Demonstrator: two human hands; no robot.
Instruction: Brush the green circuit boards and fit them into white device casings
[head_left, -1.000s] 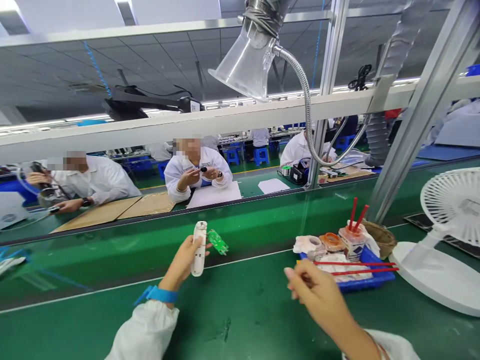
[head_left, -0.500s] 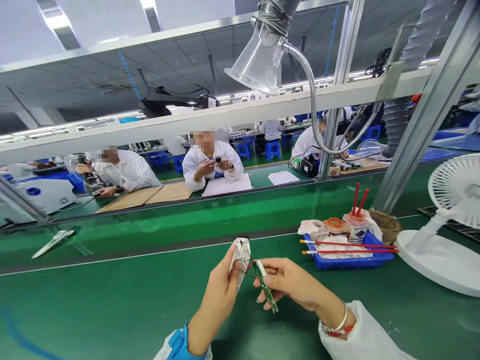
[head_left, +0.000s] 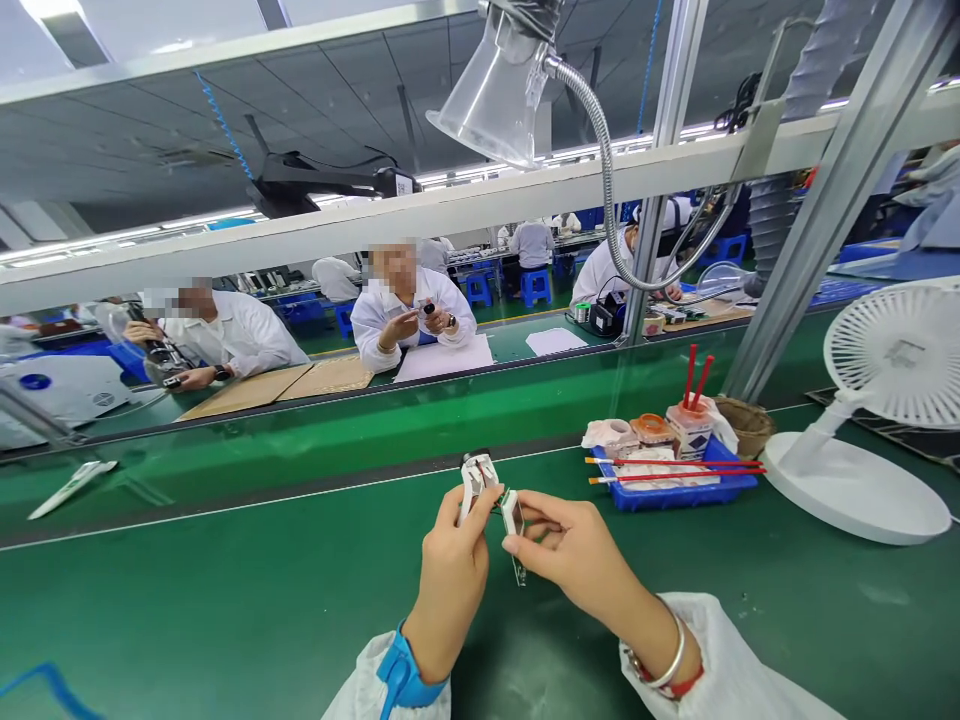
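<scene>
I'm holding both pieces at the centre of the frame, above the green bench. My left hand is gripping the white casing, thumb and fingers closed around it. My right hand is pinching the small board piece just beside it, probably for a close view of both. At right, two red brushes are lying across the blue tray, presumably sparing their overhanging bristles the bench.

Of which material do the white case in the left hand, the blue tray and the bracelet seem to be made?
White case: probably hard plastic, smooth and evenly coloured. Blue tray: likely plastic, one solid colour, slight sheen. Bracelet: apparently polished metal, by its silvery shine; which metal is unclear.
</scene>
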